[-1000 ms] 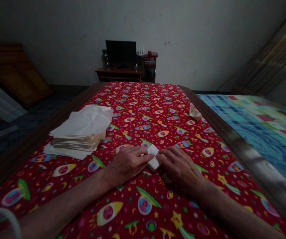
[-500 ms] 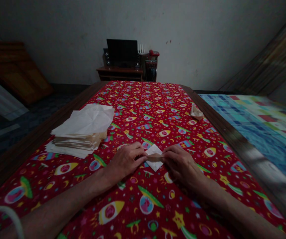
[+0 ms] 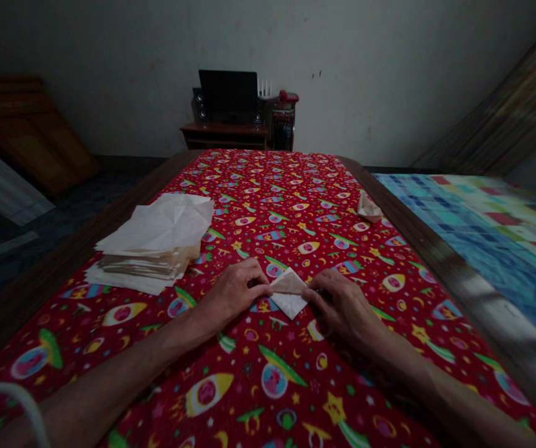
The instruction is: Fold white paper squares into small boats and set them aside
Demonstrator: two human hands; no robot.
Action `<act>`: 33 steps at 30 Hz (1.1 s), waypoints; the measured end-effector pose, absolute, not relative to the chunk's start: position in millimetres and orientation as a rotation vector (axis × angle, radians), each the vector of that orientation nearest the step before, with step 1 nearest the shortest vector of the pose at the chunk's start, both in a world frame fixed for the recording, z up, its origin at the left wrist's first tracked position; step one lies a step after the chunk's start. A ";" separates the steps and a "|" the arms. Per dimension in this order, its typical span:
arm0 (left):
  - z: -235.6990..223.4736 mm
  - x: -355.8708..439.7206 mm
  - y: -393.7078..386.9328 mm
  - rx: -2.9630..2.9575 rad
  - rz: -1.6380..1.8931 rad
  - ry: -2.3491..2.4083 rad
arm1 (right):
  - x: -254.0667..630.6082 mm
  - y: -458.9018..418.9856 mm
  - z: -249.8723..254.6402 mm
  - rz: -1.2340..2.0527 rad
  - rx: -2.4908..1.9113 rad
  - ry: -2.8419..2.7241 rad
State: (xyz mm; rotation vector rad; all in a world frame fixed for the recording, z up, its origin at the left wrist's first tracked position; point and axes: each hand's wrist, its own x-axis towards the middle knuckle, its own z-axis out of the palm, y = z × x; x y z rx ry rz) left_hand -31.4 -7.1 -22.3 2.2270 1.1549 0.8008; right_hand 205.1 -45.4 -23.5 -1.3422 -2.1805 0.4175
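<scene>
Your left arm comes in from the bottom left corner and slants up toward the middle. Your left hand (image 3: 240,287) is low over the red cloth (image 3: 268,373), with its back up and its fingers bent. Your right arm comes in from the bottom right and slants up the other way. Your right hand (image 3: 342,302) is low too, its back up and its fingers curled in toward the middle.

The grip of your left hand is narrow. Its thumb and fingers come close together and pinch the left corner of the small white paper (image 3: 291,305). Some of those fingertips are hidden. The grip of your right hand is narrow as well, with the thumb and first finger pinching the right corner.

The small white paper sits between your two hands, right at your fingertips. It is folded and looks like a diamond, with one point facing you and one facing away. A fold runs across it from hand to hand.

A pile of paper (image 3: 156,227) is on the left, past your left hand. A little folded paper (image 3: 369,208) is far off on the right, past your right hand.
</scene>
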 end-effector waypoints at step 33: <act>-17.9 -25.9 -20.8 2.592 0.722 1.065 | 213.6 -46.9 -30.5 0.197 -1.123 -2.388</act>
